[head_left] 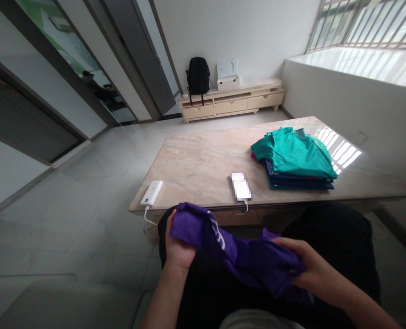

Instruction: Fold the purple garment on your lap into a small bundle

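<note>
A purple garment with white lettering lies bunched over my lap, below the front edge of a marble table. My left hand grips its left end, fingers curled under the cloth. My right hand clutches the right end, fingers closed into the fabric. On the table to the right sits a stack of folded shirts, a teal one on top, dark blue ones beneath.
A white power bank lies at the table's front left corner with a cable hanging down. A phone lies near the front edge. A low cabinet with a black backpack and white box stands at the far wall.
</note>
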Demonstrator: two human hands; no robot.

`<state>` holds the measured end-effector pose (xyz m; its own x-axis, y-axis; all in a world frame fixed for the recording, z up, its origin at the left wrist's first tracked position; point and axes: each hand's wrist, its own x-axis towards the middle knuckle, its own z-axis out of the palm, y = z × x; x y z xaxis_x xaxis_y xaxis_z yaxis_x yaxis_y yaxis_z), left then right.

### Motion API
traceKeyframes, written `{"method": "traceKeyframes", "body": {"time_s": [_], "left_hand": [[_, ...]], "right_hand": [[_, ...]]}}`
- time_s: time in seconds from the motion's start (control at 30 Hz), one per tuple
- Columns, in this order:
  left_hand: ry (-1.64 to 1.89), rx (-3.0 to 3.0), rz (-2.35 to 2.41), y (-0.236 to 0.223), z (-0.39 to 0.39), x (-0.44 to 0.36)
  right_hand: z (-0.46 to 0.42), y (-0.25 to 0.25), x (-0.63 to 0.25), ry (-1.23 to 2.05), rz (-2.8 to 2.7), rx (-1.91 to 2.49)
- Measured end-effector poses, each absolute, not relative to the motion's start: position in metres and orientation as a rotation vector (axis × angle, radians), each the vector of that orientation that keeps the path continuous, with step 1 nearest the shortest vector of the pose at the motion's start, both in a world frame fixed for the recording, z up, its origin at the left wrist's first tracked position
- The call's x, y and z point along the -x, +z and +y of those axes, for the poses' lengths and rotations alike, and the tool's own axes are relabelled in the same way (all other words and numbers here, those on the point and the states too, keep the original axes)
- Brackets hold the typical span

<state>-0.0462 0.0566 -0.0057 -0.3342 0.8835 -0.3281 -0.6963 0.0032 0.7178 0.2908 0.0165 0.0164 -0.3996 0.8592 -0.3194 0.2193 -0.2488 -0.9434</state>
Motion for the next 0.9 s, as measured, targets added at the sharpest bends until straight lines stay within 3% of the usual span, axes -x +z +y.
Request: {"method": "traceKeyframes", "body": {"time_s": [0.13,0.2,0.3,0.4,0.57,0.77,0.9], "left_hand": [[1.704,-0.953,1.512,-0.010,0.053,0.023],[1.498,-1.379,1.374,0.001,0.039,0.010],[0.924,-1.522,0.784,0.019,0.020,-0.008],[0.681,-1.491,0.619,0.026,0.017,-0.019],[0.593,-1.577,1.033,0.023,0.026,-0.016],[0.738,-1.336,1.040,0.022,0.028,-0.011],[0.837,-1.030,0.988,0.014,0.024,-0.015]], "right_hand": [[0.004,0.022,-0.286,2.024,-1.499,1.112],[0.005,0.024,-0.283,2.183,-1.509,0.946],[0.008,0.026,-0.280,2.235,-1.565,0.877],[0.008,0.026,-0.282,2.036,-1.693,1.120],[0.018,0.028,-0.282,1.660,-1.699,1.434],[0.031,0.018,-0.279,1.356,-2.006,1.408],[0.023,0.009,-0.272,1.325,-2.083,1.364]]}}
